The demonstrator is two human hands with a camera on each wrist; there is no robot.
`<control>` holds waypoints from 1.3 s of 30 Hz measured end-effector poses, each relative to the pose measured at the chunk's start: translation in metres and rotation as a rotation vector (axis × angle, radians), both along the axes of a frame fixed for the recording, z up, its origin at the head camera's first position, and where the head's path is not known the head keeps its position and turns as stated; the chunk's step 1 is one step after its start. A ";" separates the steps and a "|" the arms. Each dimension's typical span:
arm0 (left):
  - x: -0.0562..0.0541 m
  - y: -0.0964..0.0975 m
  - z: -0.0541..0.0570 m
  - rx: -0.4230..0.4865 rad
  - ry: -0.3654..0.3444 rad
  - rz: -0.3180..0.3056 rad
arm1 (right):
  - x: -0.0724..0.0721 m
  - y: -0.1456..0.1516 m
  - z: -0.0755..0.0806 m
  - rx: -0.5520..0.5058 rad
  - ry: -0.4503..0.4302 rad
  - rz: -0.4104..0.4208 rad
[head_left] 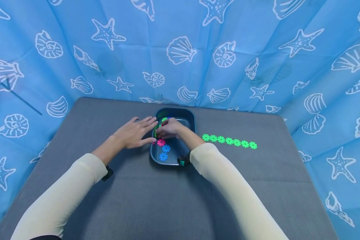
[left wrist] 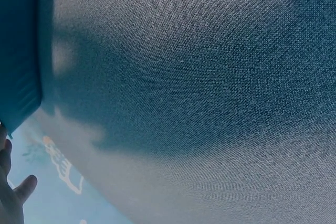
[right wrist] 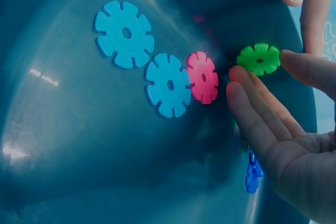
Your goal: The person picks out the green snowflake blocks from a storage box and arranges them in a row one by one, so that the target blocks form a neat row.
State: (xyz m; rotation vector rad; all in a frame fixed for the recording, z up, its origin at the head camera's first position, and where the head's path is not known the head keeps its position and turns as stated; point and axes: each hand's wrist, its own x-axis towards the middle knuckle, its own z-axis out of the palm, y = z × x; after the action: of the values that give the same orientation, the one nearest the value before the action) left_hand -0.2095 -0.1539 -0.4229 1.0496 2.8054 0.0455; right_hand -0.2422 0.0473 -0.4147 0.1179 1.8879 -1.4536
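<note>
Green disc (right wrist: 259, 56) between fingertips (right wrist: 237, 88) of right hand (right wrist: 296, 163).

Backdrop: blue curtain (head_left: 160, 28), vertically folded, behind and along both sides of the table (head_left: 156, 203), printed with white starfish (head_left: 108, 34) and shells (head_left: 181, 50). Table surface grey, woven texture, far corners rounded, faint crease at right. Lighting bright on the curtain; broad, soft-edged shadows on the grey surface.

pinched at opposite edges by the right hand (head_left: 170, 128): a flat, round green disc (right wrist: 251, 57), notched all around its rim, holed at the centre, inside the dark blue tray (head_left: 177, 150), near its left wall.
</note>
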 end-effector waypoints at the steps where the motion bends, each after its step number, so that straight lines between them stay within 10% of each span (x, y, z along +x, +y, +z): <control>1: 0.000 0.000 0.000 -0.003 -0.002 0.000 | 0.000 0.000 0.000 0.005 -0.002 0.002; 39: 0.000 0.001 0.001 -0.020 0.014 -0.004 | -0.006 0.019 0.005 0.084 -0.017 0.003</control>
State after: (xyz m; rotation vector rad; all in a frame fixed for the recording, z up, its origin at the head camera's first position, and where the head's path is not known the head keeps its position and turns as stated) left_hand -0.2094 -0.1524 -0.4220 1.0559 2.8102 0.0100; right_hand -0.2479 0.0663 -0.4094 0.1672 1.9348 -1.3678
